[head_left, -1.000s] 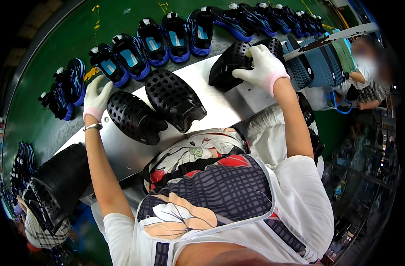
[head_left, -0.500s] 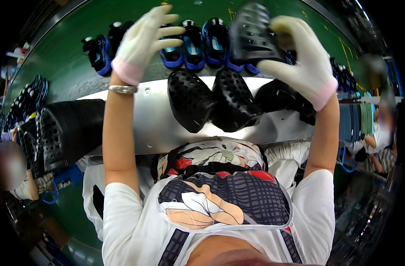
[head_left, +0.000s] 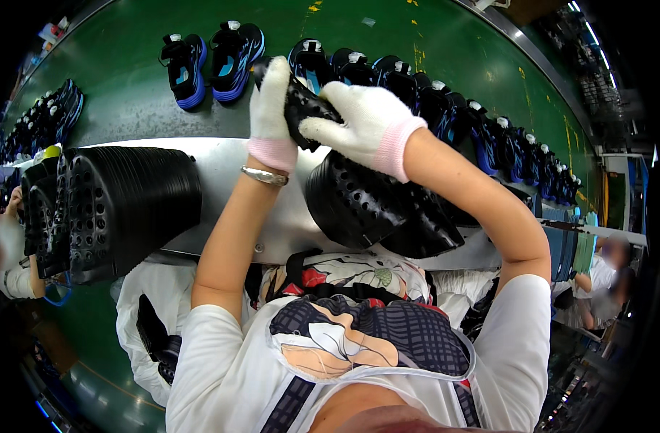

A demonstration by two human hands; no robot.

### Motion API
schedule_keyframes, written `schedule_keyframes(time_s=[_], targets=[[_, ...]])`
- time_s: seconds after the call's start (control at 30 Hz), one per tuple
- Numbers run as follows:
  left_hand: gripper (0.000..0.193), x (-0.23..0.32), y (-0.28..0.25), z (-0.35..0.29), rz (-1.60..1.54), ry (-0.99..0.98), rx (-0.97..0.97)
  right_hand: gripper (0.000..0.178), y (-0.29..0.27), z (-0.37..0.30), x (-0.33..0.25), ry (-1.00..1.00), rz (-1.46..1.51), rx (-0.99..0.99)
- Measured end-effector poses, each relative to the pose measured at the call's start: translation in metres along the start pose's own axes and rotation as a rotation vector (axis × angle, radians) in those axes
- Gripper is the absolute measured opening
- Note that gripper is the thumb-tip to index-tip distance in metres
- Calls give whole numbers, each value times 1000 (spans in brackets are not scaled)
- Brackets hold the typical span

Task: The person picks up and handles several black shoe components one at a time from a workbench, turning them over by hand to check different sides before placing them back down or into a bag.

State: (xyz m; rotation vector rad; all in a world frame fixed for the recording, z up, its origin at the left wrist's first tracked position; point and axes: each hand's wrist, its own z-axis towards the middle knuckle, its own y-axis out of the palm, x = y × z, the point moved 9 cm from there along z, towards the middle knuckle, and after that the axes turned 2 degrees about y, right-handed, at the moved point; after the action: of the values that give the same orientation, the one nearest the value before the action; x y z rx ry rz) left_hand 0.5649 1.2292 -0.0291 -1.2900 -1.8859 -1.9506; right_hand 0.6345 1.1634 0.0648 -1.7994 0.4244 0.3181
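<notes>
I pinch one shell [head_left: 303,108] between my left hand [head_left: 272,101] and right hand [head_left: 366,123], raised near the ledge [head_left: 223,160]'s far edge. It looks mid-handling; the loose shells [head_left: 355,202] on the ledge and the stack [head_left: 131,209] at its left end have no hand on them. Mine is black, tilted, pierced with holes.

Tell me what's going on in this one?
A person in white gloves holds a black perforated piece between the left hand and right hand, in front of a row of shoes on a green surface. A stack of similar pieces sits to the left on a metal ledge, with a few loose ones nearer the middle.
</notes>
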Motion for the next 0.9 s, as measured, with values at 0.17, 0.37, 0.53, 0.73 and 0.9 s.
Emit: schedule_keyframes(time_s=[0.17, 0.37, 0.53, 0.73, 0.9], targets=[[43, -12, -26, 10, 241, 6, 30, 46, 10, 17, 9, 34, -197, -80], [37, -1, -16, 0, 1233, 476, -315, 48, 2, 46, 46, 197, -377, -184], [31, -34, -17, 16, 1537, 476, -349, 47, -3, 80, 45, 190, -468, -295], [22, -42, -18, 34, 1627, 502, -235, 46, -10, 102, 42, 249, -530, -282], [18, -42, -21, 36, 1659, 504, -222, 41, -4, 117, 49, 287, -503, -279]])
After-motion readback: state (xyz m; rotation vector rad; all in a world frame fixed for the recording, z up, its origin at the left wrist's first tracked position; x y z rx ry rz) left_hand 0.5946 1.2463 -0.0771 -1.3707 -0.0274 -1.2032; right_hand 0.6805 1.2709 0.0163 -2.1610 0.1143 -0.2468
